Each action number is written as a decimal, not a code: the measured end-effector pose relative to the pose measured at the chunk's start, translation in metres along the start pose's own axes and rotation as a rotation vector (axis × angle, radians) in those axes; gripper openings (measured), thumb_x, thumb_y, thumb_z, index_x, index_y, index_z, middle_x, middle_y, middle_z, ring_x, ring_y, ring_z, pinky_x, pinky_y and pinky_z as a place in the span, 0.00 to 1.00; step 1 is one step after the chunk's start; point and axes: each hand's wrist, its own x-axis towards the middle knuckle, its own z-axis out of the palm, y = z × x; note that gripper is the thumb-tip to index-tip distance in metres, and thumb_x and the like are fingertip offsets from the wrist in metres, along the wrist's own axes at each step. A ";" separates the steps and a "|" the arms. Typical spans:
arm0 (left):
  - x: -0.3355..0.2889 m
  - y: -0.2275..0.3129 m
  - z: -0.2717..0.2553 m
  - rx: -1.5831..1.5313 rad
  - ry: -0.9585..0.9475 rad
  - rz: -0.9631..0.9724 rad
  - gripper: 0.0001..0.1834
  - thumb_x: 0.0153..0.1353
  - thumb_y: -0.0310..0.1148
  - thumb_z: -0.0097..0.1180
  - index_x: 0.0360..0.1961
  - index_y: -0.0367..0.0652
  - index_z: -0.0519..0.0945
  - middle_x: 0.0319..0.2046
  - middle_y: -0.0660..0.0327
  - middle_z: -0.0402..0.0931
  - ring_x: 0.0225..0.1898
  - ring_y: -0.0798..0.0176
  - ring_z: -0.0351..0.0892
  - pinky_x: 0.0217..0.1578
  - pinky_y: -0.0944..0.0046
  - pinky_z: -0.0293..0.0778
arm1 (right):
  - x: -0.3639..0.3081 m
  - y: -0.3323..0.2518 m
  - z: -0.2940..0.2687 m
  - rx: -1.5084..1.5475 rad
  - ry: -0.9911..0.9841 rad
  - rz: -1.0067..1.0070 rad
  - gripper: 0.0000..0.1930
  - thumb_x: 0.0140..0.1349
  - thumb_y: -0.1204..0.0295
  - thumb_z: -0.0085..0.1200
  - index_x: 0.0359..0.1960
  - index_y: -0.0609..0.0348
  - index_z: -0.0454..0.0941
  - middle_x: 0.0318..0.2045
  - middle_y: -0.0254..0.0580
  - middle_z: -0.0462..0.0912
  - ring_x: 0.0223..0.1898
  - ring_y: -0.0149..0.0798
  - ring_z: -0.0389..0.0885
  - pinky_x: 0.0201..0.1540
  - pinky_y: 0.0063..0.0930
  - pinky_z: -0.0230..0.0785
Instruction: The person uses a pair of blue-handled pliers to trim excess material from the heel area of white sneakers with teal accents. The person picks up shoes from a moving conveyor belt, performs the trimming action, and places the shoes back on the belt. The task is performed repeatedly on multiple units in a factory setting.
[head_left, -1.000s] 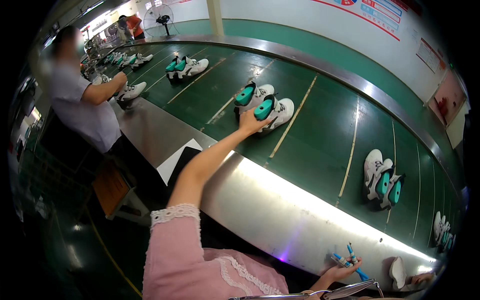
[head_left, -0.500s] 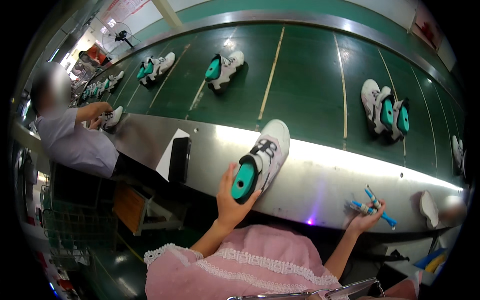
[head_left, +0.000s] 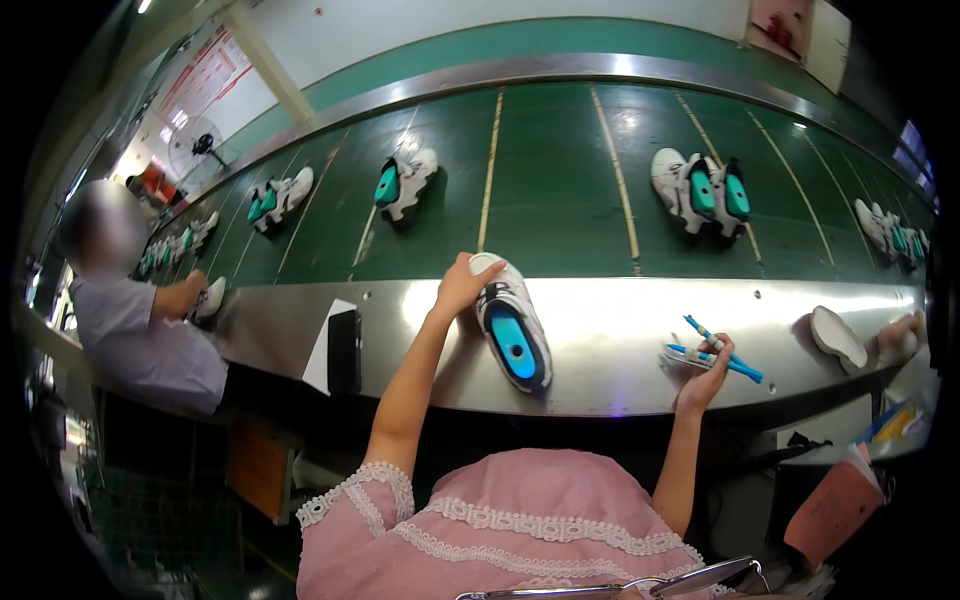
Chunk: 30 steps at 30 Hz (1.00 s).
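Having shifted from heel to toe, the left hand (head_left: pixel 463 286) is curling half-closed around a white, blue-filled sports shoe (head_left: pixel 531 320), heel pointing wearerward over the silver metal worktop (head_left: pixel 610 340), the farther right hand (head_left: pixel 708 374) clasping slim blue tools (head_left: pixel 743 369).

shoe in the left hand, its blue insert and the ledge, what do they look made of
Shoe: probably matt synthetic leather, smooth pale panels. Insert: likely satin moulded plastic, smooth with a round hole. Ledge: metal, perhaps brushed steel, with streaky bright reflections.
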 end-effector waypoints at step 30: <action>-0.188 0.140 -0.042 -0.706 -0.100 0.695 0.20 0.39 0.25 0.69 0.37 0.38 0.80 0.35 0.57 0.80 0.36 0.66 0.79 0.39 0.69 0.74 | -0.136 -0.122 0.111 -0.031 -0.342 -0.652 0.21 0.53 0.69 0.60 0.36 0.47 0.55 0.29 0.33 0.61 0.26 0.26 0.68 0.25 0.17 0.66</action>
